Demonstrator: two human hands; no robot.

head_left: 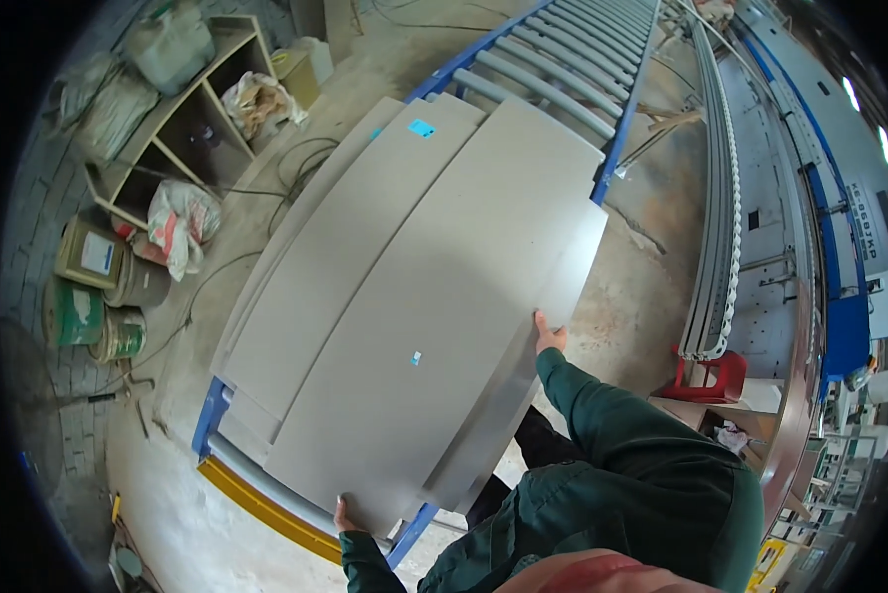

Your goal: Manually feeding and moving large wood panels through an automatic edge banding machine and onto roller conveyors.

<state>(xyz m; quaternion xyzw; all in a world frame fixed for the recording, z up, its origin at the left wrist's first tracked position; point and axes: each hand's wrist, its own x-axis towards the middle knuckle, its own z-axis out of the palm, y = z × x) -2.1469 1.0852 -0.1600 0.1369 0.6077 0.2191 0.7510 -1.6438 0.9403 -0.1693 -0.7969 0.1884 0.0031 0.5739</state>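
Note:
A wide, flat grey panel (444,287) with a small pale sticker (416,358) lies on top of other grey panels (340,242) on a roller conveyor. My right hand (551,336) grips its right edge, part of the fingers hidden by the edge. At the near end, my left hand (343,516) grips the corner of the same panel, with the thumb side showing and the other fingers out of sight. Another grey panel under it carries a blue sticker (421,128). Dark green sleeves cover both my arms.
The conveyor's bare rollers (553,74) run away at the top between blue rails. A yellow bar (266,509) crosses its near end. Shelving (207,128), buckets (73,311) and cables stand on the left. A red stool (716,376) and a long machine (840,188) are on the right.

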